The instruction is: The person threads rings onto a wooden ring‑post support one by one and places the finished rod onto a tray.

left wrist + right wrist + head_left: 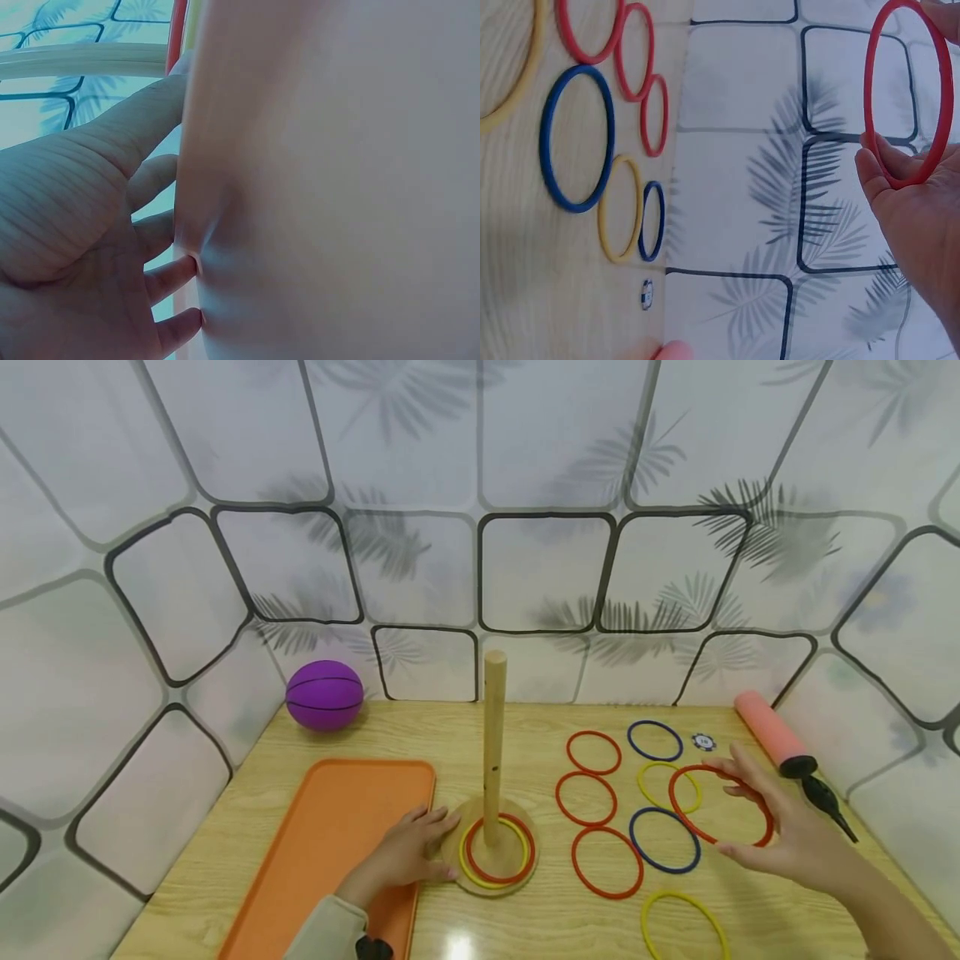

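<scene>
My right hand (795, 835) holds a red ring (770, 827) up above the table, thumb on one side and fingers on the other. The right wrist view shows the same ring (868, 90) gripped at its rim. With fingers fairly straight, my left hand (405, 852) rests at the left edge of a round wooden base (468, 814). An upright wooden peg (493, 735) rises from it. Around the foot of the peg lie a red ring (533, 847) and a yellow ring (462, 860). In the left wrist view, the left fingers (176, 274) extend against a pale surface.
Red rings (557, 793), blue rings (634, 839) and yellow rings (686, 897) lie right of the base. Behind them is a small chip (703, 742). An orange tray (337, 818) lies left, a purple ball (325, 695) behind it. A pink tube (772, 727) lies far right.
</scene>
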Demonstrator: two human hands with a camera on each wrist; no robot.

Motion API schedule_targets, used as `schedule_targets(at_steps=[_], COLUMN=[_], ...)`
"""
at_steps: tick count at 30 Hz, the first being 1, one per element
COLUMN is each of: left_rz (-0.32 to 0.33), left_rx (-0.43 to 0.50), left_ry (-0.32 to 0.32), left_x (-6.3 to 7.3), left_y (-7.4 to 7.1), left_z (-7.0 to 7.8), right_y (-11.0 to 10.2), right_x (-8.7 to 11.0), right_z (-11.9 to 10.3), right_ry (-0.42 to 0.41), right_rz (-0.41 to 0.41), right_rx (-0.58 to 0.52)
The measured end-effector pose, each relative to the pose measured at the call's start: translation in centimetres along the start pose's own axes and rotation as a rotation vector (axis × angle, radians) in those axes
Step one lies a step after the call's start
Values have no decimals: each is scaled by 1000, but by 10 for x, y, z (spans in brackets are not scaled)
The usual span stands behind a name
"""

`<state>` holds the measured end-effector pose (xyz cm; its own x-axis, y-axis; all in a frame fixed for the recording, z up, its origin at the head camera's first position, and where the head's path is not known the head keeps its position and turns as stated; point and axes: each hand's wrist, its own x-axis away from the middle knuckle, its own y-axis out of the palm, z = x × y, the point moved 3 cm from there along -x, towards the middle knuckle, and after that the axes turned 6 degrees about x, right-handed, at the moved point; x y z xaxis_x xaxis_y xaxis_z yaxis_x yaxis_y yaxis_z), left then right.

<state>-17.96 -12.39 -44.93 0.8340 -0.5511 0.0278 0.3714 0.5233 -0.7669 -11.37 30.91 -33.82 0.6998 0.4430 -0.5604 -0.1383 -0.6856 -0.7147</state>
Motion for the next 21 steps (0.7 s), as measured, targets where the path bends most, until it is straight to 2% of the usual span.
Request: schedule_targets(at_steps=[2,7,9,12,15,19,21], left_rz=[3,4,4,0,-2,-7,-10], left_rx=[-8,-17,-13,-8,-12,-10,-5], left_ry=[2,10,13,12,11,7,2], left_x=[0,-1,-1,-1,-1,-2,-2], left_y=[1,1,1,1,2,2,2], left_z=[-1,-2,-2,-2,-2,-3,-4], right_y=[-1,3,4,4,1,-1,-2], right_x=[-11,-37,-46,-59,-71,-88,-97], right_z=[-4,-8,-10,-16,-22,-26,-28], right_ry=[-44,-184,-210,-198,-172,-199,-229], right_rz=[-19,-53,-70,-93,-108,-134,-151], right_rx=[-19,-216,-266,-255,-192,-145,-155])
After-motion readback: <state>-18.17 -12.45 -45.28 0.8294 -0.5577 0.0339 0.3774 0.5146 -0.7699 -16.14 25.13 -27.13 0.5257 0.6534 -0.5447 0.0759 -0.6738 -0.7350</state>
